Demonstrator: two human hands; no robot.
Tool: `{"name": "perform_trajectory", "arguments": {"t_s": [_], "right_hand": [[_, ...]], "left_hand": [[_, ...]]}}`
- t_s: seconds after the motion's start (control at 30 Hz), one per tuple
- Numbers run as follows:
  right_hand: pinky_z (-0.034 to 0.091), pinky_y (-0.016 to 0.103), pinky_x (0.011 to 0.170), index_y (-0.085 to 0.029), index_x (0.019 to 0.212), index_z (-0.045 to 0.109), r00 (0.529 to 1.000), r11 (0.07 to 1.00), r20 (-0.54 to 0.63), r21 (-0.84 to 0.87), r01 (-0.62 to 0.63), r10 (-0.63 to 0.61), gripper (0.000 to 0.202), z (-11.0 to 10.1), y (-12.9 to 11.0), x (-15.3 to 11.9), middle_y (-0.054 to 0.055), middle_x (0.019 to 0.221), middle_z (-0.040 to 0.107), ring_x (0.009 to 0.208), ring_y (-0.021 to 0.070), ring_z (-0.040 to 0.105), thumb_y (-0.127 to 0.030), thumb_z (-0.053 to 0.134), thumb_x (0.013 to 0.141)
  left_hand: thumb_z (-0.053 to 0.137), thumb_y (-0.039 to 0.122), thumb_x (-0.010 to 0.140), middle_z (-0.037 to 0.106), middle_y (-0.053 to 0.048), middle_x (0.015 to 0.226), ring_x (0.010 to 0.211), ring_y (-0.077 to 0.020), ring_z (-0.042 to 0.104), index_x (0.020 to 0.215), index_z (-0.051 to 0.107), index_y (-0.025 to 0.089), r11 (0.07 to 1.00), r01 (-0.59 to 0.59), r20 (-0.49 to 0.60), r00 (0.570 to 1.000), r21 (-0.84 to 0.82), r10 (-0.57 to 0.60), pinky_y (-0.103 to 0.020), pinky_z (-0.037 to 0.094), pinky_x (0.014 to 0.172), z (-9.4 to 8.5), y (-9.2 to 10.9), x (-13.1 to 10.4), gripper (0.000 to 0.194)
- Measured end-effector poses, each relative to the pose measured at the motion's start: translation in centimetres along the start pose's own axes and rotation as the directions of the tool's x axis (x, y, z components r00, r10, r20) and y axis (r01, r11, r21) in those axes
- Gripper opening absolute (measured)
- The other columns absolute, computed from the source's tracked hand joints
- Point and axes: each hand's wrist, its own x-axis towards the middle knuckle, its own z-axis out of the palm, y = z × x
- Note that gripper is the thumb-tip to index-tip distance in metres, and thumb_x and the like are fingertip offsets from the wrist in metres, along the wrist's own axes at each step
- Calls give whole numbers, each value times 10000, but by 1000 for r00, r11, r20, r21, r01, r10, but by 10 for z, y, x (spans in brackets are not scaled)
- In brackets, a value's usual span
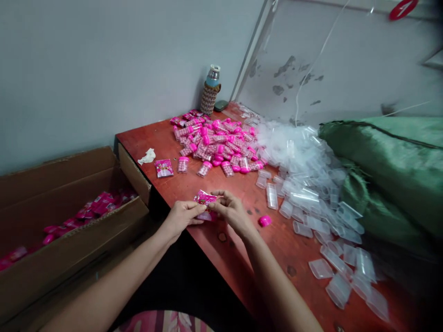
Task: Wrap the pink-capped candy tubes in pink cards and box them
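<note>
Over the near edge of the red table, my left hand [185,213] pinches a small pink printed packet [205,197] from its left side. My right hand [230,210] closes on the same packet from the right, fingers bent. Something pale shows under the packet between the hands, too small to make out. A single pink cap [265,221] lies on the table to the right of my right hand. Beyond my hands, another pink packet [164,168] lies flat beside small clear bottles [183,164] with pink caps and pink balls inside.
A pile of pink-capped bottles [221,143] covers the table's far part. Empty clear plastic tubes [311,198] spread along the right, against a green sack [387,180]. A flask [210,94] stands by the wall. An open cardboard box [131,210] with pink packets sits at left.
</note>
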Motion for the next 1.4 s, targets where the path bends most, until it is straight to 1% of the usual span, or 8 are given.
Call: {"name": "perform_trajectory", "arguments": {"t_s": [0.1,0.2,0.4,0.6,0.73,0.8,1.0,1.4], "right_hand": [[400,245,536,-178,867,568,989,922,-111,-383,51,-101,250,-14,-9,21,0,663,592,576,138,547,-396,554,744],[416,320,679,-165,888,587,920,568,-267,-821,-61,-286,271,-27,-18,53,89,833,636,786,218,590,-396,472,803],[421,367,717,-98,1006,558,914,168,-325,-942,-291,-242,377,-36,-16,103,198,1032,591,945,315,559,-390,529,769],[422,309,657,-113,821,599,947,268,-253,-943,-196,-199,274,-39,-18,76,149,816,651,762,232,613,-310,410,843],[423,251,500,-167,711,551,984,855,-146,-519,12,-102,378,-14,-13,7,40,603,611,515,148,562,-468,365,845],[399,233,419,-177,708,531,995,967,-103,-253,-24,-2,347,6,-5,-26,13,560,584,438,129,522,-490,426,815],[382,198,387,-195,762,503,986,994,-155,-77,-75,63,260,48,20,-67,-13,602,573,442,99,499,-446,466,820],[366,173,396,-176,763,505,980,997,-197,80,1,15,265,53,23,-64,-28,588,532,429,65,460,-415,430,851]], "left_hand": [[685,296,644,652,-72,633,575,-125,603,649,686,103,1000,5,-70,998,-26,-7,-204,507,552,-2,-3,2,193],[712,258,616,645,-67,618,549,-107,589,631,677,89,993,40,-122,991,-115,-54,-181,506,526,-2,-2,0,173],[718,189,617,626,-37,595,516,-98,584,597,596,99,899,36,-220,965,-437,-146,-199,521,496,-5,5,-3,153],[646,146,705,635,-11,661,600,-116,621,751,598,130,731,-41,-271,942,-681,-200,-271,555,606,-8,7,3,69],[629,168,728,655,-44,705,679,-156,645,768,592,127,660,-39,-253,939,-751,-233,-303,549,672,-7,4,5,68],[629,174,729,658,-51,720,696,-166,648,766,590,129,637,-46,-250,939,-770,-235,-305,546,680,-5,3,5,70],[625,163,732,650,-48,700,620,-136,633,775,598,119,633,-65,-240,951,-772,-195,-239,538,587,13,-1,0,67],[596,248,760,605,-23,609,515,-101,575,716,583,118,657,-42,-203,964,-753,-170,-215,487,518,33,-3,-4,138]]}}
